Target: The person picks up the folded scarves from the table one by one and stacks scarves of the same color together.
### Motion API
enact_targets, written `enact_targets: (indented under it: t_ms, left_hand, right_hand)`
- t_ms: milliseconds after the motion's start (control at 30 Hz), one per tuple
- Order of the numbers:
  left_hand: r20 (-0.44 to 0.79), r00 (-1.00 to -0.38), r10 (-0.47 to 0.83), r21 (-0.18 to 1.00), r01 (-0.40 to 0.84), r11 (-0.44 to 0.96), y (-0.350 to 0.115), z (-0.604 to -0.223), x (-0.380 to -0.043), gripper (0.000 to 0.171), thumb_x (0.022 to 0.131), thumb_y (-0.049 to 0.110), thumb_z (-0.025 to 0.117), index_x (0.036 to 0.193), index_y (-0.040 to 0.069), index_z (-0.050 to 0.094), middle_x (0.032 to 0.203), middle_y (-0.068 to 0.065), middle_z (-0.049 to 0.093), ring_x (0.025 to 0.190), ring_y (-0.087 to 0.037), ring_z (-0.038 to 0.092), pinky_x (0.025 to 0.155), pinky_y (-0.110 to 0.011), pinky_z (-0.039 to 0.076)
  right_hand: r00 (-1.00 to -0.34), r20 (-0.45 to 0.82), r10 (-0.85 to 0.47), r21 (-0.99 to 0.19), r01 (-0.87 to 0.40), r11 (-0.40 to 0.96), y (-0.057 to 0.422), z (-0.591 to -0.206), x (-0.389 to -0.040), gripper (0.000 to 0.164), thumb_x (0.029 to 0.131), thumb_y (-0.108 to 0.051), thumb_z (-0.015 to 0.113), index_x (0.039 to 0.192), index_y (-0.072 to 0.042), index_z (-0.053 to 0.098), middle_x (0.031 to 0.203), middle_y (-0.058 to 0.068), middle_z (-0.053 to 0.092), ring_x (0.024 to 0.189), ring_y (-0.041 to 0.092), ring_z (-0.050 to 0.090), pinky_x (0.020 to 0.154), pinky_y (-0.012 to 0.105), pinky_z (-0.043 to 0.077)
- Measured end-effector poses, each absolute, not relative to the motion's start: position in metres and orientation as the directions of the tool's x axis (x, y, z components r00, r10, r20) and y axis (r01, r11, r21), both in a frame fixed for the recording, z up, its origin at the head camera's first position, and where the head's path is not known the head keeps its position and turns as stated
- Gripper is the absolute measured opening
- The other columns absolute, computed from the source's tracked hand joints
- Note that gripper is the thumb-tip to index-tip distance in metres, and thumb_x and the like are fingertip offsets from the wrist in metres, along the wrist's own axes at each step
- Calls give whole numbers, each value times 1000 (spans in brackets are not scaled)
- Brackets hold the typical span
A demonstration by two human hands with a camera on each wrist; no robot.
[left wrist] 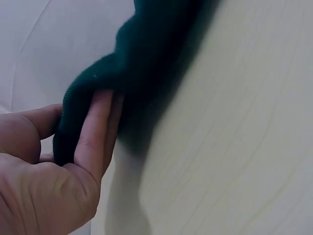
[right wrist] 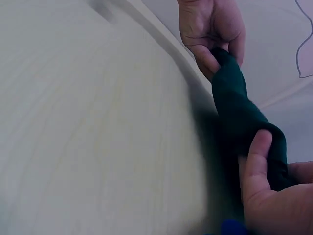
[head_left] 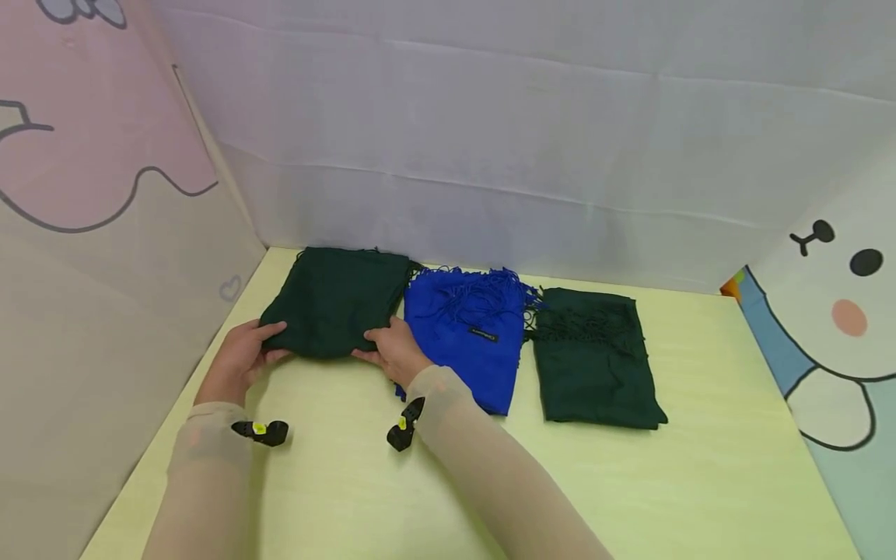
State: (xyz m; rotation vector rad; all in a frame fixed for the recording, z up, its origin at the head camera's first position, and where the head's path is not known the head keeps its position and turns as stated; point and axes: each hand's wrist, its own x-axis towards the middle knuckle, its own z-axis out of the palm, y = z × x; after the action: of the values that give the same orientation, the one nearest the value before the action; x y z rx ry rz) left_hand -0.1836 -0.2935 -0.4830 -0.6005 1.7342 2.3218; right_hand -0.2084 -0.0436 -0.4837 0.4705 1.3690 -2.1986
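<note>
A folded dark green scarf (head_left: 339, 303) lies at the table's back left, its near edge raised off the surface. My left hand (head_left: 241, 356) pinches its near left corner, thumb on top and fingers underneath. At the near right corner, my right hand (head_left: 399, 348) grips the same scarf in the same way. The left wrist view shows the cloth (left wrist: 146, 54) folded over between thumb and fingers. In the right wrist view the edge (right wrist: 234, 103) stretches between both hands. Right beside it lies a folded blue fringed scarf (head_left: 462, 342) with a black label, partly behind my right hand.
A second folded dark green scarf (head_left: 595, 373) with fringe lies to the right of the blue one. The pale yellow table (head_left: 721, 467) meets a white cloth wall (head_left: 490, 140) at the back. Printed cloth panels stand at the left and right sides.
</note>
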Motion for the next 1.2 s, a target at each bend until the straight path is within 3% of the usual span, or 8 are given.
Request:
enact_targets:
  t_ms: [67,200,333,533,933,1200]
  left_hand:
    - [-415,-906,-85,862,-362,-354,-294,-481,-183,42,97,6,64,132,0,43,90,2,69,77,-14,72,64,-28,60]
    - [-403,-913,-59,842,-344,-416,-292,-476,-181,54,97,6,64,143,0,36,95,3,69,83,-14,72,69,-28,60]
    - [-383,-923,-32,834,-330,-441,-287,-469,-179,63,97,8,64,149,1,29,98,2,68,83,-14,72,69,-28,60]
    - [-328,-944,5,805,-283,-522,-279,-459,-178,58,98,4,61,147,3,30,103,-3,67,85,-18,72,68,-31,61]
    - [-178,-984,-15,762,-129,-634,-257,-441,-175,55,98,-3,58,150,3,38,117,-8,66,97,-21,72,77,-35,60]
    - [-104,-994,-12,716,-67,-694,-241,-425,-174,34,99,-6,54,131,4,60,119,-11,64,100,-23,70,79,-37,60]
  right_hand:
    - [-818,-525,-233,-738,575,-353,-40,-480,-210,83,95,13,50,161,-13,7,164,18,12,144,40,31,82,45,59]
    - [-827,-501,-255,-746,562,-357,-31,-473,-213,82,95,12,50,161,-16,10,164,16,16,143,38,34,87,46,58]
    - [-840,-465,-281,-763,541,-353,-22,-467,-217,74,96,11,50,160,-15,21,157,14,34,135,35,44,91,48,55]
    - [-852,-406,-332,-774,513,-370,-10,-461,-222,57,97,11,49,148,-14,45,139,9,54,122,30,57,95,51,52]
    - [-870,-319,-376,-775,468,-425,12,-439,-226,57,99,8,50,150,-16,43,143,8,51,129,31,53,104,55,45]
    - [-890,-245,-385,-763,422,-490,29,-426,-222,58,99,8,51,151,-15,41,146,11,47,133,33,49,108,57,39]
